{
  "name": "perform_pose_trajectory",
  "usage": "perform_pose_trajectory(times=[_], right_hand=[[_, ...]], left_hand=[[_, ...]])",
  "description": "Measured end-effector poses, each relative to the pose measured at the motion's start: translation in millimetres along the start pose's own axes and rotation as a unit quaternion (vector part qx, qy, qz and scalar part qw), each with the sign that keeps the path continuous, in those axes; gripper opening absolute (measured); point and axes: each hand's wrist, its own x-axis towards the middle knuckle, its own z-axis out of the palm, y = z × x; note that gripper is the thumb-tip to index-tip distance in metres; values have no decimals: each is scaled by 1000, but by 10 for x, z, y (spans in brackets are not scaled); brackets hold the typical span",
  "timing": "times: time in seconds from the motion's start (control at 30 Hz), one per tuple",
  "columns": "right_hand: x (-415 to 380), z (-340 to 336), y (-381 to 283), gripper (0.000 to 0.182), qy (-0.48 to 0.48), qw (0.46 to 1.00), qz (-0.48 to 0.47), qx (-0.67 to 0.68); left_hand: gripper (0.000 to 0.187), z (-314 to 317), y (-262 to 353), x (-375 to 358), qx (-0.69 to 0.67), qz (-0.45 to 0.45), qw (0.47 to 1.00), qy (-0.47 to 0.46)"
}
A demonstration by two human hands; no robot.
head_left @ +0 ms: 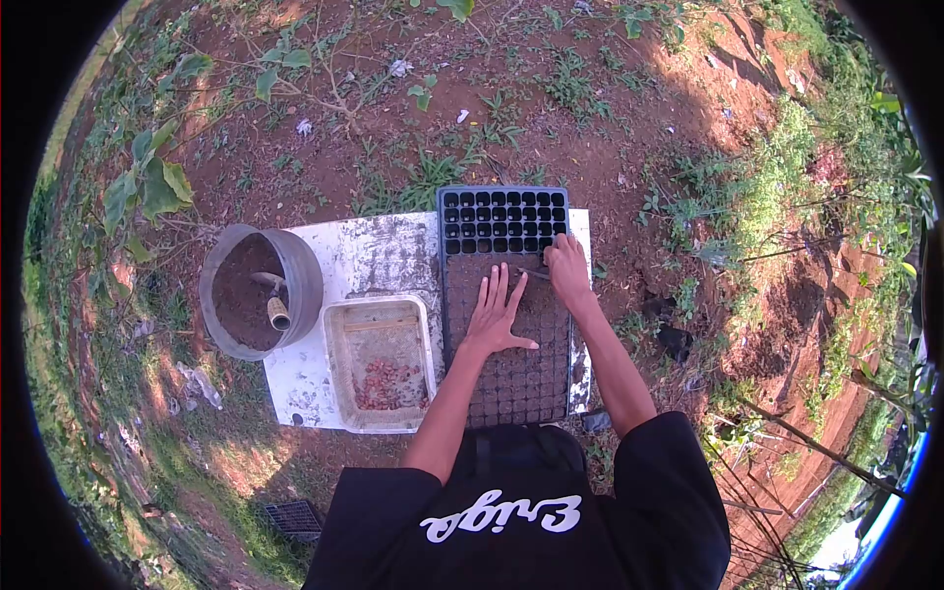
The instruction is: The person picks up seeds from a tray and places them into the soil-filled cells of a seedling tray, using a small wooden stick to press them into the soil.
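Observation:
A black seedling tray (442, 211) lies lengthwise in front of me. Its far rows of cells hold no soil, while brown soil (521, 369) fills the middle and near rows. My left hand (495, 313) rests on the soil, fingers stretched out and thumb spread to the right. At the tray's right edge, my right hand (564, 264) is closed around a thin dark tool (534, 273), which points left toward my left fingertips. Its exact kind is hard to make out, since my fingers cover part of it.
Left of the tray, a white plastic basin (331, 359) holds small reddish pieces. A grey round bucket (218, 329) contains soil and a hand trowel (278, 313). All stand on a stained white board (295, 393). Leafy plants (157, 187) grow at the left, and another dark tray (293, 516) lies behind.

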Motion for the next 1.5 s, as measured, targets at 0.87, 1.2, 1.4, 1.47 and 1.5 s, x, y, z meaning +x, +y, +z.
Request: perform_pose_trajectory(times=[0.87,1.2,1.4,1.47,1.5], right_hand=[[-280,-257,-10,9,-4,864,297,405],[-553,-196,-204,15,110,962,103,229],[-584,-103,-246,13,137,952,134,237],[-604,-141,-320,12,178,931,156,279],[-631,-158,-377,12,178,931,157,278]], left_hand=[[152,-12,-49,26,-11,-15,1000,-25],[159,-43,-47,7,-33,-5,999,-6],[158,-115,13,-88,94,-29,995,34],[158,-77,-14,-124,89,-44,994,40],[158,-60,-30,-132,82,-60,994,47]])
